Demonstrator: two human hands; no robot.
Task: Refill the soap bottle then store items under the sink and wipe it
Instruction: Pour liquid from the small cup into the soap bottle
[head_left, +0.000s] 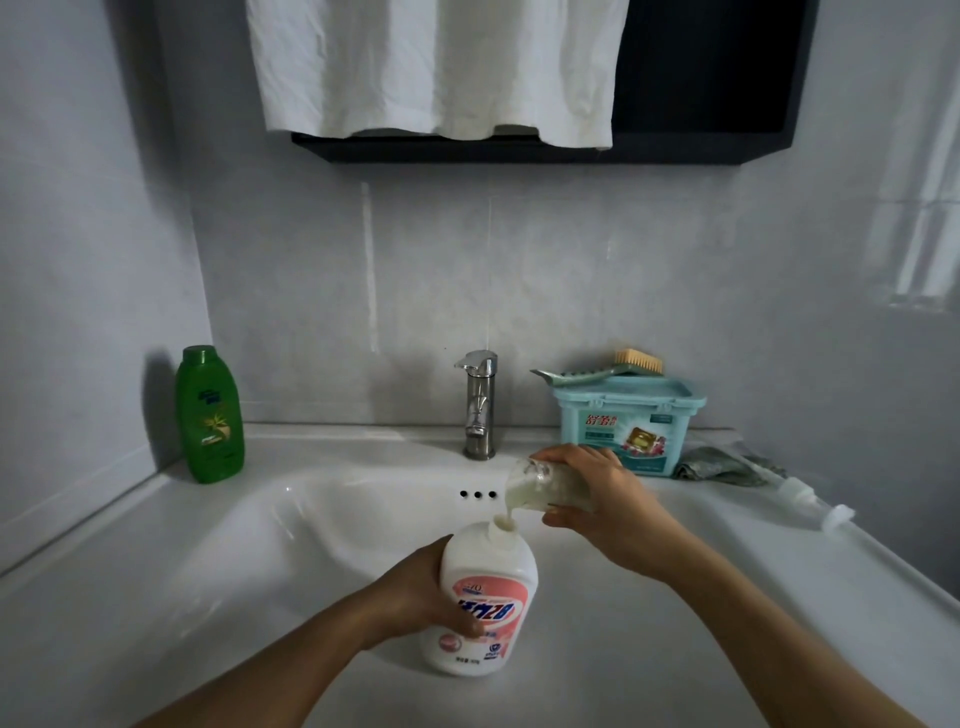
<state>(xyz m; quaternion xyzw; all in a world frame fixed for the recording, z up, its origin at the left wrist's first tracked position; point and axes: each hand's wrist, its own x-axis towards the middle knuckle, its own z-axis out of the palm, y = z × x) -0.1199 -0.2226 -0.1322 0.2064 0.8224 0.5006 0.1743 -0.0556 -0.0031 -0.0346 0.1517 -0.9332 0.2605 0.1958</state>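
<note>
Refill mid-pour: left hand clamped on soap bottle over the sink. Right hand wraps a tilted cup, soap streaming into the bottle neck. Pump lies on the bench. Storing and wiping look undone.

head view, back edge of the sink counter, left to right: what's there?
green bottle → faucet → teal detergent box → grey cloth → pump head lying on the counter

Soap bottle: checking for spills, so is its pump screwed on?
No, the soap bottle has an open neck, and white soap pours into it from the clear container in the right hand.
</note>
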